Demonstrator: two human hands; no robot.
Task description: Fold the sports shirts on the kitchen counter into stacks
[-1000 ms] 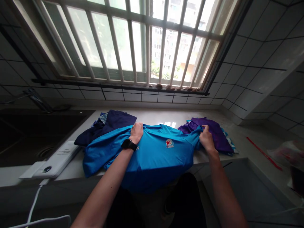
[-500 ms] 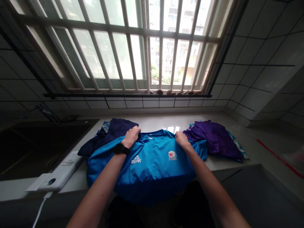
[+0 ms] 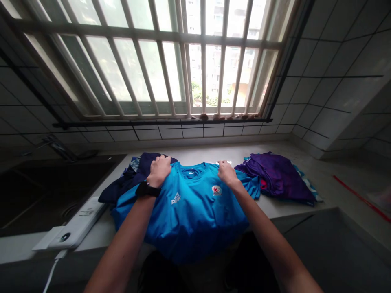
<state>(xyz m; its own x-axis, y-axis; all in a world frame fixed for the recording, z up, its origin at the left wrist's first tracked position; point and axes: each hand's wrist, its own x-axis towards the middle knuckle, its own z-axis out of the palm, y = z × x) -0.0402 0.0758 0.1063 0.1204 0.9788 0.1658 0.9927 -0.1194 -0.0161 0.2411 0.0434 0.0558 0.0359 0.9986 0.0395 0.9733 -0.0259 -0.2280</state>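
A bright blue T-shirt with a white logo and a red-and-white badge lies front up on the counter, its lower part hanging over the front edge. My left hand, with a black watch at the wrist, is closed on the shirt's left shoulder. At the other shoulder, my right hand pinches the cloth. The neckline shows between the two hands. Beside my left hand rests a pile of dark navy clothes. Folded purple clothing lies to the right, close to the shirt's sleeve.
A dark sink with a faucet is at the left. A white power strip with a cable sits on the counter's front left. A red strip lies at the right. Behind stands a barred window.
Both hands have shifted slightly left and up with the shirt's shoulders. The neckline has opened wider and the chest cloth lies flatter.
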